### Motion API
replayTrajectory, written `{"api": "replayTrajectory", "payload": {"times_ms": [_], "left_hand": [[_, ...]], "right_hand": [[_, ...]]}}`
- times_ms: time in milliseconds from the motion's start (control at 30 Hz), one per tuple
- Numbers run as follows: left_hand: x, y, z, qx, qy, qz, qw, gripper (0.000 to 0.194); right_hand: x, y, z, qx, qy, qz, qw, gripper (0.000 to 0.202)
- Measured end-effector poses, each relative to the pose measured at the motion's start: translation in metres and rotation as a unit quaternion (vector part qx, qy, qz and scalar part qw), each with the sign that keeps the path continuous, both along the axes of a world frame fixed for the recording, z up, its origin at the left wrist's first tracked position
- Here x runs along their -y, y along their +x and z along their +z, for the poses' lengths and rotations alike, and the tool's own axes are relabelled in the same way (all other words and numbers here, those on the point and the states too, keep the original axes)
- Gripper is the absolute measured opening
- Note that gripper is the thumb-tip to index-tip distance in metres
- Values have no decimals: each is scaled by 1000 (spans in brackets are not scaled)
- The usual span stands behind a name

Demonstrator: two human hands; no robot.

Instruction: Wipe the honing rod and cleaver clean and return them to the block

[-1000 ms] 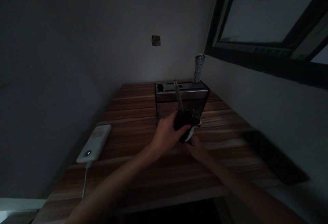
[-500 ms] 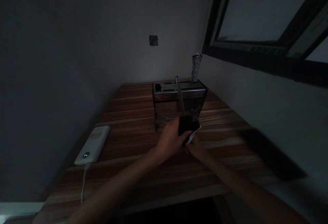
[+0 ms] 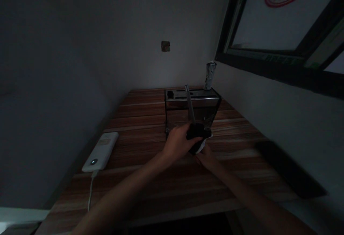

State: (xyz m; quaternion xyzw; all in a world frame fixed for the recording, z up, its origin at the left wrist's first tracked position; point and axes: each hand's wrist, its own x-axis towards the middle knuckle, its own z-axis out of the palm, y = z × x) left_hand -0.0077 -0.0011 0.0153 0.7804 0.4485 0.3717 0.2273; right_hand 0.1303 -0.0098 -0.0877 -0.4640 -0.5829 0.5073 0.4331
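My left hand point(image 3: 178, 141) is wrapped round a bulky black piece point(image 3: 196, 131), thumb across its near side. A long, narrow metal bar point(image 3: 190, 104) slants up and away from it; the dimness hides exactly what the tool is. Just below, my right hand point(image 3: 206, 157) has its fingers closed at a white cloth or paper point(image 3: 202, 145) pressed to the black piece's underside. Behind both hands stands a clear-sided rack point(image 3: 176, 114) with a slotted metal top. An upright, silvery patterned cylinder point(image 3: 210, 75) rises from its right end.
A white power bank point(image 3: 100, 151) with a lit display lies on the left of the wood-grain table point(image 3: 134, 134), a white cable point(image 3: 90, 192) plugged in. Along the right edge is a long dark object point(image 3: 290, 168). Walls and a dark-framed window point(image 3: 268, 53) border the table.
The view has shifted slightly, so everything sits a little lower and to the right. Both hands keep the same hold on the black piece and white cloth.
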Motion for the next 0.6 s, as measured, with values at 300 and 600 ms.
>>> {"api": "replayTrajectory", "payload": {"times_ms": [300, 600], "left_hand": [[-2, -20, 32, 76, 21, 42, 996, 31], [5, -41, 68, 192, 34, 80, 978, 24]], "right_hand": [[4, -3, 7, 41, -27, 42, 998, 32], [7, -6, 14, 111, -1, 47, 993, 39]]}}
